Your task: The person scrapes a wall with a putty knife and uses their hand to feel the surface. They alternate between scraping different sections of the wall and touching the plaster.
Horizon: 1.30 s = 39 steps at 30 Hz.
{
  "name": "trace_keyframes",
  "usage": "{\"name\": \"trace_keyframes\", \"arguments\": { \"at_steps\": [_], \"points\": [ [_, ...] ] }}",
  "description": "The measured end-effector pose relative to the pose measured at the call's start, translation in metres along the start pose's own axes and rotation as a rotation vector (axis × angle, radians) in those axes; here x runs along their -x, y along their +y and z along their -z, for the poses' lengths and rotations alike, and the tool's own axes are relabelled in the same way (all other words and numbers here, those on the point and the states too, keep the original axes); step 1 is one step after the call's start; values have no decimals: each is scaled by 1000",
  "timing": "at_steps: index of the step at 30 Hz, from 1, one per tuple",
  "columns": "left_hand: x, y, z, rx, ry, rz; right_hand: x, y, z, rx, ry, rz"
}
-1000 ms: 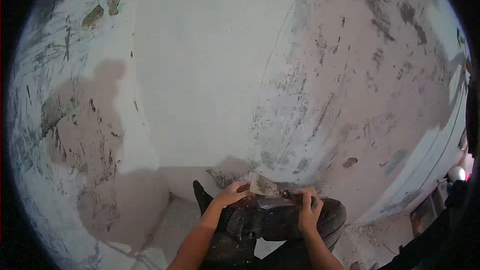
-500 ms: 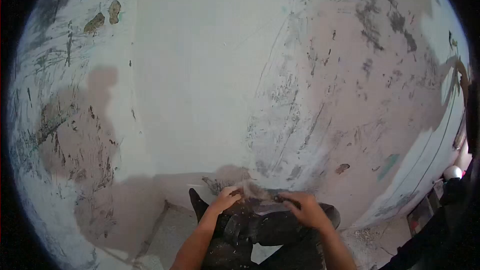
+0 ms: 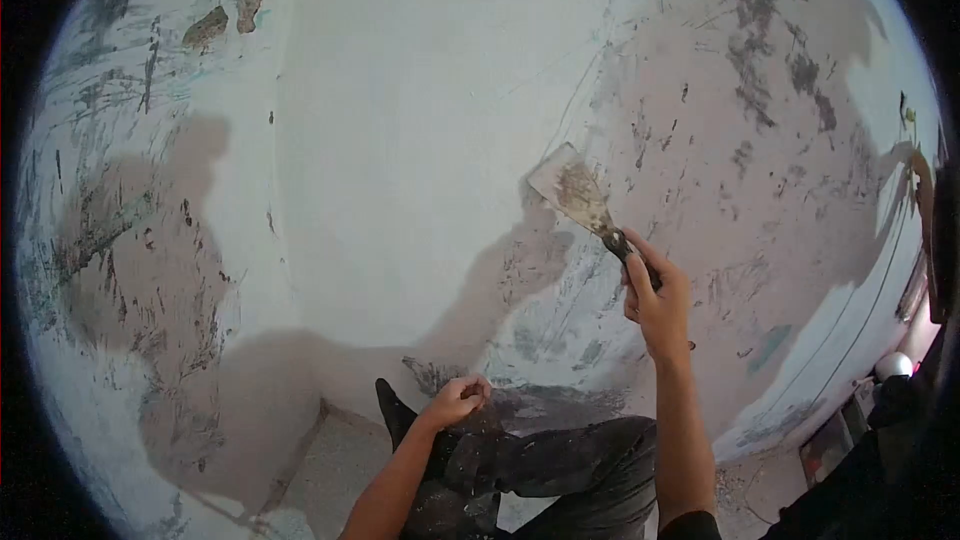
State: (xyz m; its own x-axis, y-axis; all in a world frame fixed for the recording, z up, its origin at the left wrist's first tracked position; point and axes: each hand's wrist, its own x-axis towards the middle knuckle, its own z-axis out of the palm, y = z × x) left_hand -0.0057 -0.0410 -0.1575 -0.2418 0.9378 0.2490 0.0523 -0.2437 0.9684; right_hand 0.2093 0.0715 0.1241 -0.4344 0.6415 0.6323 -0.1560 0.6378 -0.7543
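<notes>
My right hand (image 3: 658,302) is wrapped round the dark handle of a putty knife (image 3: 583,196). Its wide, stained blade points up and to the left, over the wall (image 3: 400,140). Low in the view, my left hand (image 3: 460,402) is closed with curled fingers above my knee; anything inside it is too small to make out. Bare pinkish and grey patches show on the wall to the right, beside a smooth white stretch in the middle.
My bent legs in dark, speckled trousers (image 3: 560,455) are at the bottom. Grey floor (image 3: 335,460) shows at the lower left. A box (image 3: 835,440), a white round object (image 3: 893,366) and dark cloth (image 3: 850,485) are at the lower right.
My right hand has risen from near my knee to the middle of the wall, bringing the putty knife up. My left hand has hardly moved.
</notes>
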Motion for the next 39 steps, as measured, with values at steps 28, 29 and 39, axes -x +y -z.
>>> {"name": "trace_keyframes", "arguments": {
  "at_steps": [28, 29, 39],
  "points": [
    [-2, -17, 2, 48, -38, -22, 84, 59, -51, 283, -248, 317],
    [-2, -19, 2, 48, -36, -21, 104, 80, -45, 307, -304, 219],
    [-8, -13, -7, -258, -31, -33, 160, 140, -21, 277, -188, 82]
  ]
}}
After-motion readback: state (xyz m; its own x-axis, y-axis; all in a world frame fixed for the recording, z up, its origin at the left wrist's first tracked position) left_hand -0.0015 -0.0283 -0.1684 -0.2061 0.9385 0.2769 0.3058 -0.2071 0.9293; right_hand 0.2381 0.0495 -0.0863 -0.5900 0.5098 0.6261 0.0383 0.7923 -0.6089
